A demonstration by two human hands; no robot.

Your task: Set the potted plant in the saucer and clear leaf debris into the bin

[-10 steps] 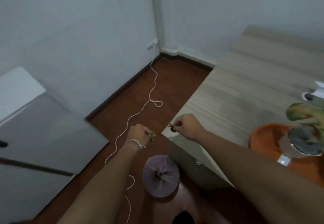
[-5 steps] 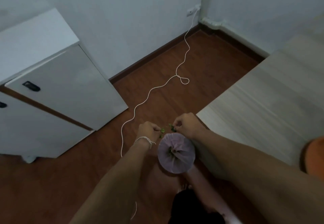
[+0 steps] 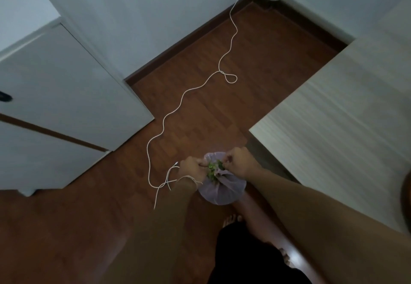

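Note:
A small bin [image 3: 224, 191] lined with a pale purple bag stands on the floor beside the table corner. Both my hands hover over its mouth. My left hand [image 3: 192, 168] and my right hand [image 3: 239, 160] each pinch green leaf debris [image 3: 213, 169], which hangs between them just above the bag. A sliver of the orange saucer [image 3: 405, 192] shows at the right edge. The potted plant is out of view.
A light wood table [image 3: 347, 117] fills the right side. A white cabinet [image 3: 55, 97] stands at the left. A white cable [image 3: 189, 92] snakes across the brown floor from the wall to near the bin. My bare feet [image 3: 231, 219] are below the bin.
My view has tilted down and left, away from the table. Both hands moved from the table corner to over the bin, still holding the leaf bits.

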